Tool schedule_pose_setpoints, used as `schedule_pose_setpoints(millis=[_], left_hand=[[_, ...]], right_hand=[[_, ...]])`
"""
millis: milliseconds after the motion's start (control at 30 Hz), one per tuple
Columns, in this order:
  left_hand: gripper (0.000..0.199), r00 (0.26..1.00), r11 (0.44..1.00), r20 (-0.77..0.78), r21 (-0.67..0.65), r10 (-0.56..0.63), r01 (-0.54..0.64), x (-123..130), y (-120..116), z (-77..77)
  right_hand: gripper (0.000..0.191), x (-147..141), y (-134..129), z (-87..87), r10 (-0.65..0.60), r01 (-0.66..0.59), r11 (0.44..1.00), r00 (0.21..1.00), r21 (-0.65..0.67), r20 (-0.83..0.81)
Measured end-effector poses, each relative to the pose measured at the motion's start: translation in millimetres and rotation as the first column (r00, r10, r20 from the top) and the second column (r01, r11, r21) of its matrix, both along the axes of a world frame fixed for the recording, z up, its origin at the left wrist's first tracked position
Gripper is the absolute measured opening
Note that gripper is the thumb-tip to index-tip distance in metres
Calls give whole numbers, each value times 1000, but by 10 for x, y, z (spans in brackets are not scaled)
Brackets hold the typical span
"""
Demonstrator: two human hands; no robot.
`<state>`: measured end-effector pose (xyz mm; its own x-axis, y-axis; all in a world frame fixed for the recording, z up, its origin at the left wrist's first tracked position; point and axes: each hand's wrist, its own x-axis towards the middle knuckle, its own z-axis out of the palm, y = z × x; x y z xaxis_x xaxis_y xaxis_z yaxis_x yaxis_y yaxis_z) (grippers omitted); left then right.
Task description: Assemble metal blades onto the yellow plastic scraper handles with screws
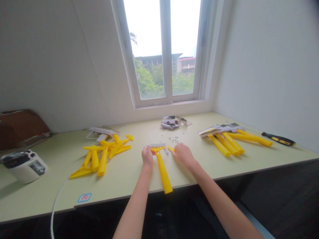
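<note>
the left hand (147, 156) grips a yellow scraper (163, 176) at its metal blade (155, 145); the right hand (183, 154) curls beside the scraper, its grip unclear. fitting the blade seems in hand, and seating it squarely comes next.

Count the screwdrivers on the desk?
1: a black-and-yellow screwdriver lying at the right end of the desk, past the yellow scraper handles. Another could be hidden under the piles.

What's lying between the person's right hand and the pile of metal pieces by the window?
In the head view, small metal parts lie scattered on the desk between the right hand and the metal pile.
</note>
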<state>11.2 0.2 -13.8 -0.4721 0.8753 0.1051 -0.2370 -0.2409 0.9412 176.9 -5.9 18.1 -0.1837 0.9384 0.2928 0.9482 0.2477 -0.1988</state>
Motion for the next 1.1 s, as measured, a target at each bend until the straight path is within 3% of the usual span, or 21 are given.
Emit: schedule_pose_setpoints(millis=[133,233,333,400,433,600,700,800,867,1000,1100], left_hand=[[18,1000,1000,-5,0,6,-6,12,1,7],[16,1000,1000,4,-1,6,-6,22,-8,24],[14,1000,1000,20,8,-7,7,29,-24,44],[14,999,1000,30,14,-19,18,28,-30,49],[14,999,1000,36,15,-22,21,24,-30,47],[18,998,1000,55,1,-25,25,-7,-6,15],[23,998,999,56,-16,-33,34,-16,3,3],[21,998,999,57,-12,-29,29,-8,-2,3],[19,998,1000,52,-6,-24,24,1,-9,7],[15,998,999,49,8,-42,42,10,-10,12],[12,997,999,67,17,-47,46,6,-1,9]], right_hand=[[25,113,104,25,-25,25,1000,997,-2,-72],[30,138,214,34,42,-26,998,945,53,-323],[30,9,295,89,279,-228,960,720,162,-635],[28,-145,314,147,400,-372,904,559,211,-726],[27,-227,316,173,423,-407,888,532,217,-734],[17,-512,332,155,479,-476,859,624,186,-617],[15,-529,371,31,473,-493,855,617,158,-629],[17,-478,391,-58,445,-585,806,505,85,-740],[17,-431,382,-64,413,-613,788,453,60,-790],[18,-346,333,-2,274,-581,814,398,-10,-875],[21,-309,311,27,203,-601,796,387,-80,-899]])
